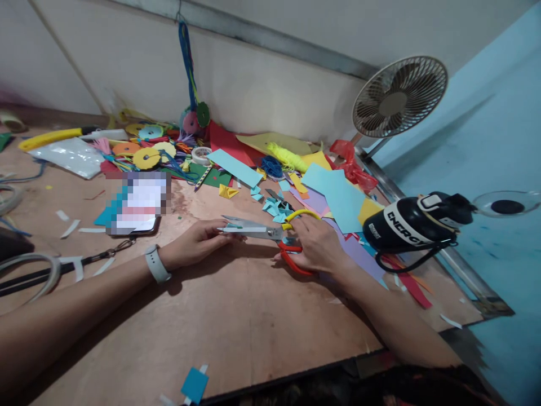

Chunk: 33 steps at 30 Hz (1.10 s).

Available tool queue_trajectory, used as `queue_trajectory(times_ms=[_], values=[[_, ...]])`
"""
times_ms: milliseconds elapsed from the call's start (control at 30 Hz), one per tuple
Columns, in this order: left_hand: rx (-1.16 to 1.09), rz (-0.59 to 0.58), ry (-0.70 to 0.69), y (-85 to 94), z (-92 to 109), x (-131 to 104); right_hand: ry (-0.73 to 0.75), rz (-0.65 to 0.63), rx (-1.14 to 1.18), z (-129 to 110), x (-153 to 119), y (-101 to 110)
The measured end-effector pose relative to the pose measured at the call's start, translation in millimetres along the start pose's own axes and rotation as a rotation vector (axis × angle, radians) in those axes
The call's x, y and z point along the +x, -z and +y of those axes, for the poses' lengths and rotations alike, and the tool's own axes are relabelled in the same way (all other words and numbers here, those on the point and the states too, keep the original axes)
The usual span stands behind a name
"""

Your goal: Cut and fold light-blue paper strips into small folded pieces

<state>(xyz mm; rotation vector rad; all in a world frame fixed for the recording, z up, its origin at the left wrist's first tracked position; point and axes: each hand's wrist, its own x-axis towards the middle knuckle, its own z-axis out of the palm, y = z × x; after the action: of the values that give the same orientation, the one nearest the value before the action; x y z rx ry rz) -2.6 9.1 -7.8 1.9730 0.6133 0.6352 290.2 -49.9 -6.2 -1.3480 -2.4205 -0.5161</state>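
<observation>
My right hand grips the scissors, which have one yellow and one red handle loop. Their blades point left and stand slightly apart. My left hand, with a pale watch band on its wrist, pinches a small light piece of paper at the blade tips; its fingers hide most of it. Just beyond the scissors lies a pile of small light-blue paper pieces. A folded yellow paper piece rests beyond my left hand.
A phone lies at the left, near white strips and a tape ring. Coloured paper sheets, yarn and paper discs spread along the back. A black bottle and a fan stand right. A blue square lies at the front edge.
</observation>
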Motion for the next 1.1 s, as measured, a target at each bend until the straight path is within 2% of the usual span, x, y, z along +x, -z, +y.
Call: queue_trajectory(times_ms=[467, 833, 1100], values=[[-0.108, -0.054, 0.162, -1.8, 0.9, -1.2, -0.005, -0.034, 0.014, -0.1, -0.6, -0.7], [-0.147, -0.065, 0.191, -2.0, 0.1, -1.5, -0.010, -0.046, 0.082, 4.8, -2.9, -3.8], [-0.149, -0.066, 0.224, -3.1, 2.4, -1.7, 0.019, 0.001, 0.028, 5.1, -3.0, -0.5]])
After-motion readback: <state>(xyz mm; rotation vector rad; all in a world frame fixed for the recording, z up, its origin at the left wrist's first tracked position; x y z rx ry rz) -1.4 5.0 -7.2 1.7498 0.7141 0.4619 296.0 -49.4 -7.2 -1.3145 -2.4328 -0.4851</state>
